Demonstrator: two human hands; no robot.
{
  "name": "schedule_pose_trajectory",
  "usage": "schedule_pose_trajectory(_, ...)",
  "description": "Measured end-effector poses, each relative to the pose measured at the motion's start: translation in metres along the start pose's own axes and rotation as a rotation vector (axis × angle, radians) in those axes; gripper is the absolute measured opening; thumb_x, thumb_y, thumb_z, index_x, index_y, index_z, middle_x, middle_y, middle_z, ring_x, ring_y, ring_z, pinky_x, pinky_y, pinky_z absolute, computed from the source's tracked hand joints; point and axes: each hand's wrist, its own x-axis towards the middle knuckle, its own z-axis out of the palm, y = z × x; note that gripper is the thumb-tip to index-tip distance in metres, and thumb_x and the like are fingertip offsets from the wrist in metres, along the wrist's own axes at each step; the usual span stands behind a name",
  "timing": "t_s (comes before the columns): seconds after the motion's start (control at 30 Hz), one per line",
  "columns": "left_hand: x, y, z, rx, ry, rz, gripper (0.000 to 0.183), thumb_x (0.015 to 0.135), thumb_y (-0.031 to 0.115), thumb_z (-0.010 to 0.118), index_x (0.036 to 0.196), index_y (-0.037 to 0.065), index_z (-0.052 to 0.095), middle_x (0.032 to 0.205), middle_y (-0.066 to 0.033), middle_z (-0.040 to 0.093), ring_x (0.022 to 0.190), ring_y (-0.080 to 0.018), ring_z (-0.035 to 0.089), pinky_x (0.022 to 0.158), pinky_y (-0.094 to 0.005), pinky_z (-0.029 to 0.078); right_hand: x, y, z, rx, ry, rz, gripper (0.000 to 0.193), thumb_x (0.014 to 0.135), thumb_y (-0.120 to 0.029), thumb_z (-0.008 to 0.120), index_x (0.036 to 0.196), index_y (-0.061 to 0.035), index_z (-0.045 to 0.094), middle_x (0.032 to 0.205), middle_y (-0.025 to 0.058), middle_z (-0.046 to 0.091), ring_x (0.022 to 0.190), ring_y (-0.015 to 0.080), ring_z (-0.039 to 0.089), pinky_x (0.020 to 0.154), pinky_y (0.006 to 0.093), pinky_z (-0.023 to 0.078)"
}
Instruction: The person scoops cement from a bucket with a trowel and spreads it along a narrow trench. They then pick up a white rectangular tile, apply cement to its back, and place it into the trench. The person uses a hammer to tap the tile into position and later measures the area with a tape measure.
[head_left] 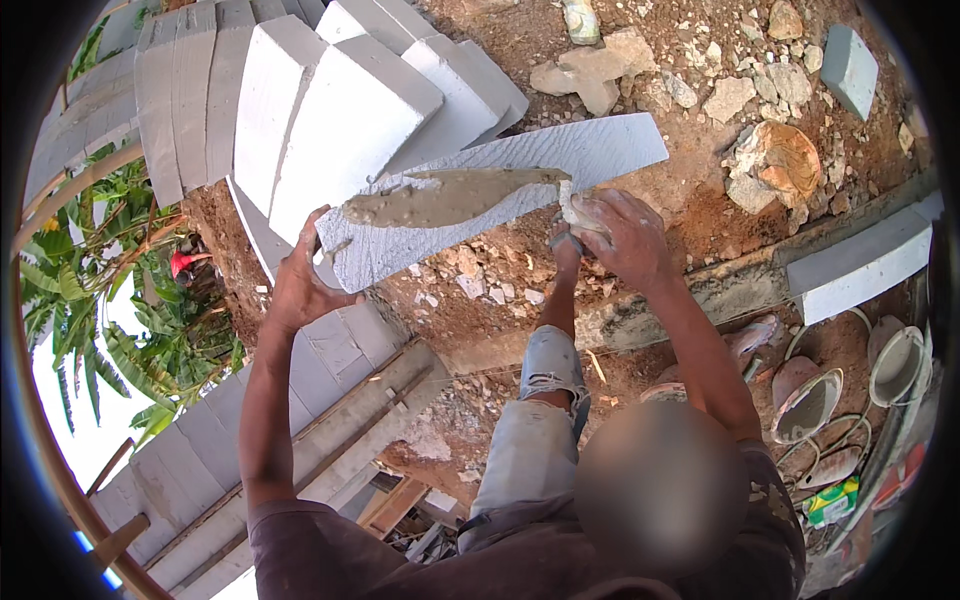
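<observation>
While the left hand point(300, 285) grips the end of the long grey-white concrete block point(500, 190) held over the dirt ground point(700, 170), the right hand point(615, 235), fingers closed on a trowel handle (blade mostly hidden), should spread the wet grey mortar point(450, 195) evenly toward both edges.

The block point(520, 190) gripped by the left hand point(300, 285) looks like chalky white aerated concrete, matt and scratchy-rough, with wet grey mortar point(450, 195) smeared glossy and lumpy on top. Under the right hand point(620, 235): dry, crumbly reddish dirt point(690, 190).
</observation>
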Motion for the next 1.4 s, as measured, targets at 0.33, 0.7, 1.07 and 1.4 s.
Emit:
schedule_pose_trajectory(0.33,-0.006,-0.024,0.01,-0.069,0.008,-0.025,0.135,0.044,0.015,0.1,0.155,0.005,0.023,0.148,-0.0117,0.046,0.134,-0.0255,0.049,0.112,-0.0419,0.044,-0.046,0.11,0.016,-0.192,0.075,0.134,0.042,0.09,-0.027,0.07,0.129,-0.0139,0.064,0.128,0.0152,0.062,0.12,0.0385,0.056,0.103,0.0497,0.044)
schedule_pose_trajectory(0.7,-0.008,-0.008,0.014,-0.452,-0.04,-0.129,0.13,0.058,0.01,0.096,0.158,0.01,0.014,0.151,-0.012,0.041,0.132,-0.0258,0.051,0.102,-0.0425,0.053,-0.073,0.178,0.034,-0.18,0.043,0.336,0.043,0.093,-0.021,0.065,0.135,-0.0159,0.059,0.136,0.0181,0.057,0.13,0.0385,0.048,0.111,0.0502,0.032)
schedule_pose_trajectory(1.07,-0.009,0.013,0.015,-0.334,-0.026,-0.028,0.131,0.054,0.001,0.095,0.158,0.01,0.015,0.146,-0.0093,0.049,0.127,-0.0256,0.056,0.106,-0.0394,0.051,-0.052,0.063,-0.043,0.315,-0.027,0.661,0.044,0.098,-0.032,0.059,0.131,-0.0035,0.058,0.124,0.0237,0.064,0.112,0.0427,0.062,0.096,0.0468,0.049)
schedule_pose_trajectory(1.4,-0.017,0.037,0.008,0.059,0.027,0.005,0.13,0.046,0.019,0.101,0.153,0.004,0.029,0.147,-0.0146,0.051,0.132,-0.0273,0.053,0.111,-0.0373,0.044,-0.073,-0.041,-0.047,0.32,-0.19,0.507,0.047,0.099,-0.034,0.056,0.132,-0.0007,0.054,0.122,0.0263,0.064,0.112,0.0429,0.062,0.095,0.0477,0.05)
